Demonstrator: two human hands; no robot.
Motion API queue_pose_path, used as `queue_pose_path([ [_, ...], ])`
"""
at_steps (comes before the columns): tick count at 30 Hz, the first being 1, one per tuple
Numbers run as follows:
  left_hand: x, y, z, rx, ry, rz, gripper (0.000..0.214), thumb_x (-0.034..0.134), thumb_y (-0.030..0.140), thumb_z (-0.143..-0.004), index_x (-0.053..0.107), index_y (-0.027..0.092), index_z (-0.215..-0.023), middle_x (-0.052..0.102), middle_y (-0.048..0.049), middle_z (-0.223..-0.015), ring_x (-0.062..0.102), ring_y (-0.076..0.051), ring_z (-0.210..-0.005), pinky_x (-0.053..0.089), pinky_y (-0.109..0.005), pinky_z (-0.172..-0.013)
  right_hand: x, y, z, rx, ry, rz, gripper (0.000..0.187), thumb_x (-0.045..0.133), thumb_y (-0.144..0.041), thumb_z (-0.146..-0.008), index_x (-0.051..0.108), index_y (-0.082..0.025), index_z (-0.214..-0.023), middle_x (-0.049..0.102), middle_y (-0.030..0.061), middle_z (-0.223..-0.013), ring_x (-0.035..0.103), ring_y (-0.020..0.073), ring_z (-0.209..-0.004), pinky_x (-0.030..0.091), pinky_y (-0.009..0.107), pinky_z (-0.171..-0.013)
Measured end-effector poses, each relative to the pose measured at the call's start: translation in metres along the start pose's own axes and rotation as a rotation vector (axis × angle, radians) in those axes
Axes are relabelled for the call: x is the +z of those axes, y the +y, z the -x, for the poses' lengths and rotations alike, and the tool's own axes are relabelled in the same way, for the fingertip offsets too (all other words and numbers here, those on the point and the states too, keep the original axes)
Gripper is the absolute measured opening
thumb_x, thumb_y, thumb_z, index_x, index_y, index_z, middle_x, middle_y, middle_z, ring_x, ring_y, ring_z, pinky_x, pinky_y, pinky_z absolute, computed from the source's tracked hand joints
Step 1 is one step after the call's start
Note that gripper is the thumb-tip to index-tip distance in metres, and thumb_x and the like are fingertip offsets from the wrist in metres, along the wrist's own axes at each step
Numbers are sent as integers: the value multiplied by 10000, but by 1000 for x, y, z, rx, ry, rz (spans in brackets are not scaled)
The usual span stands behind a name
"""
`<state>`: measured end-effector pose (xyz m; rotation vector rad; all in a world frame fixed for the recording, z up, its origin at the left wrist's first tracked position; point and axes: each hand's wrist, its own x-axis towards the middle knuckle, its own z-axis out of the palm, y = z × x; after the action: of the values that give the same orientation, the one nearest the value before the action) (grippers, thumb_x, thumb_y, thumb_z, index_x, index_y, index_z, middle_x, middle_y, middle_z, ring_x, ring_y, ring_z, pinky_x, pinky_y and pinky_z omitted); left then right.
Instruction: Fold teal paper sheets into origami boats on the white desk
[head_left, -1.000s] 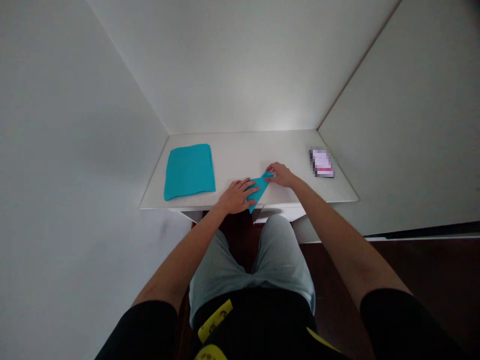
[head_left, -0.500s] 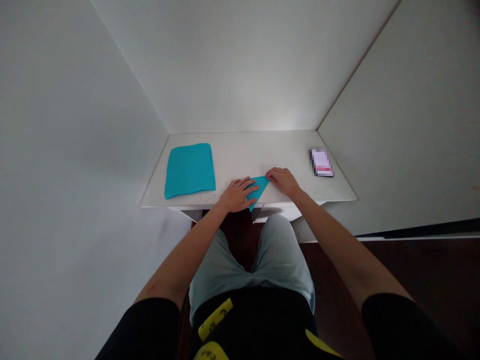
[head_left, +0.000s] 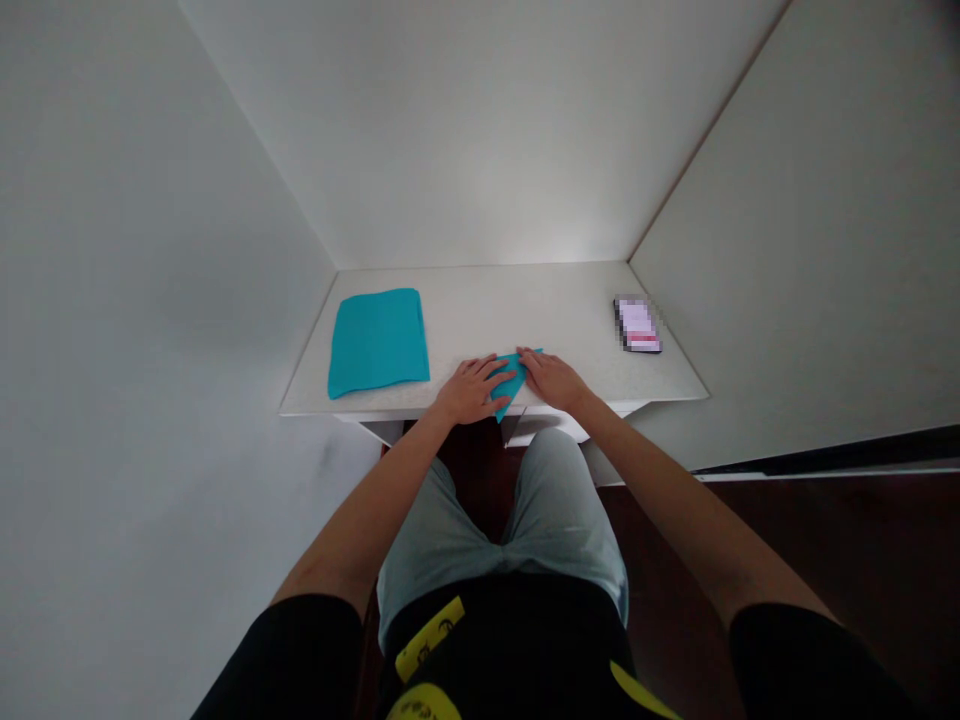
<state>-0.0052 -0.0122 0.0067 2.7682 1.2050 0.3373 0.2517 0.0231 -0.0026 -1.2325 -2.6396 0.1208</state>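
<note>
A small blue sheet folded into a triangle (head_left: 510,382) lies at the front edge of the white table, one corner poking over the edge. My left hand (head_left: 472,388) rests on its left part with fingers spread, pressing it down. On its right part lies my right hand (head_left: 552,378), fingers stretched over the upper edge, with the far right corner sticking out beyond the fingertips. Both hands partly cover the triangle. Whether it is paper or thin cloth I cannot tell.
A stack of flat blue sheets (head_left: 379,342) sits on the left of the white table (head_left: 480,300). At the right lies a phone (head_left: 637,324) with its screen blurred out. White walls close in the back and sides. My knees (head_left: 555,470) are below the front edge.
My right hand has slid left and inward from the triangle's right corner onto its upper edge. My left hand stays in place on the triangle.
</note>
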Motion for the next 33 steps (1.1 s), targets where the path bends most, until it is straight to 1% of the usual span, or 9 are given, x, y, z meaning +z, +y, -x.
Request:
queue_pose_path([
  [3, 0, 0, 0, -3, -3, 0, 573, 473, 531, -1109, 517, 318, -1638, 466, -61, -1737, 350, -306, -1645, 302, -537, -1309, -2, 7, 9, 20, 18, 3, 461, 382, -298, -1116, 541, -144, -1521, 560, 175, -1652, 560, 302, -1516, 458, 531, -1262],
  [6, 1, 0, 0, -13, -3, -1, 559, 472, 498, -1114, 515, 319, -1642, 450, -62, -1746, 335, -310, -1651, 313, -532, -1305, -7, 14, 18, 74, 13, 22, 548, 369, -415, -1133, 493, -123, -1580, 563, 190, -1646, 554, 317, -1520, 414, 546, -1292],
  [11, 5, -2, -2, -59, 30, -4, 537, 503, 449, -1113, 530, 312, -1631, 446, -133, -1712, 403, -340, -1590, 357, -536, -1270, -13, 13, 27, 165, 28, 63, 623, 354, -496, -1132, 512, -102, -1588, 604, 209, -1601, 555, 338, -1512, 384, 543, -1297],
  [13, 5, -3, -2, -128, 75, 30, 538, 559, 469, -1092, 564, 273, -1592, 527, -157, -1613, 494, -332, -1495, 404, -515, -1231, -11, 9, 33, 189, 50, 71, 614, 357, -492, -1130, 544, -105, -1568, 614, 209, -1590, 556, 346, -1504, 393, 543, -1284],
  [15, 5, -4, -1, -254, 147, 77, 479, 629, 457, -1061, 646, 225, -1480, 626, -156, -1452, 572, -320, -1376, 459, -488, -1167, -7, 4, 40, 200, 81, 53, 591, 373, -481, -1126, 560, -128, -1562, 623, 204, -1579, 559, 356, -1493, 432, 553, -1245],
  [18, 3, -2, 6, -383, 231, 155, 301, 659, 346, -1047, 721, 218, -1312, 699, -115, -1248, 658, -274, -1205, 508, -439, -1068, -1, -1, 54, 199, 148, -14, 552, 419, -461, -1115, 574, -152, -1545, 642, 208, -1541, 571, 372, -1459, 476, 570, -1189],
  [21, 2, 2, 16, -341, 226, 184, 218, 661, 296, -1047, 757, 239, -1234, 731, -91, -1182, 686, -253, -1138, 514, -424, -1033, 3, -3, 65, 186, 206, -96, 497, 479, -455, -1099, 611, -181, -1491, 660, 203, -1489, 587, 373, -1418, 480, 581, -1178],
  [26, -2, 7, 26, -280, 220, 208, 295, 822, 419, -950, 793, 253, -1192, 760, -85, -1182, 696, -269, -1157, 527, -424, -1041, 3, -2, 74, 159, 271, -213, 407, 569, -502, -1073, 697, -210, -1327, 711, 169, -1377, 649, 345, -1306, 503, 552, -1130],
  [33, -4, -2, 31, -250, 183, 257, 282, 834, 364, -942, 797, 235, -1191, 782, -72, -1131, 729, -243, -1091, 569, -397, -1030, 4, 4, 82, 107, 334, -336, 322, 640, -523, -1041, 757, -236, -1128, 762, 137, -1235, 692, 315, -1190, 531, 518, -1059],
])
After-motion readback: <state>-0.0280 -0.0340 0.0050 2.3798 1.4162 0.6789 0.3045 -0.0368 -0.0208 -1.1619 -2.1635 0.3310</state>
